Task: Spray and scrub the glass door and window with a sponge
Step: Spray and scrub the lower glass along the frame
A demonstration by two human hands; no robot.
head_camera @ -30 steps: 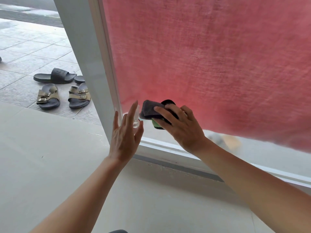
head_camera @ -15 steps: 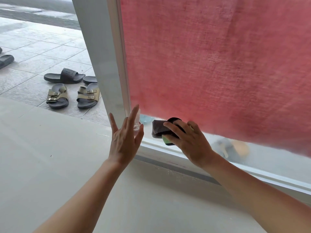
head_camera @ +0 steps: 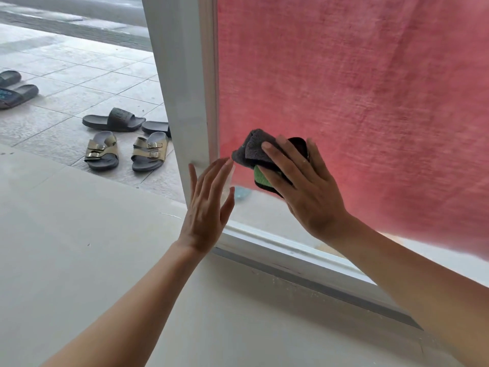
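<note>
The right hand [head_camera: 304, 186] lies flat on a dark grey sponge with a green layer [head_camera: 254, 149] and presses it against the glass pane [head_camera: 264, 215]. The fingers [head_camera: 275, 157] are straight and spread across the back of the sponge; none curls round it. The sponge sits near the lower left corner of the pane, just beside the white frame post [head_camera: 182, 88].

The left hand [head_camera: 209, 205] is held flat with straight fingers pointing up, at the corner where the post meets the pane. It holds nothing that can be identified. A pale translucent shape shows just behind its fingertips; what it is cannot be told. The two hands are apart, with the sponge's left edge near the left fingertips.

A pink-red woven cloth [head_camera: 344, 102] hangs behind the pane and covers most of it. A clear strip remains above the white lower rail [head_camera: 277, 250]. A pale floor [head_camera: 79, 247] lies below both forearms.

Beyond the post, on grey paving tiles [head_camera: 79, 83], stand a pair of tan buckle sandals [head_camera: 102, 151] and a dark grey slide sandal [head_camera: 113, 119].
</note>
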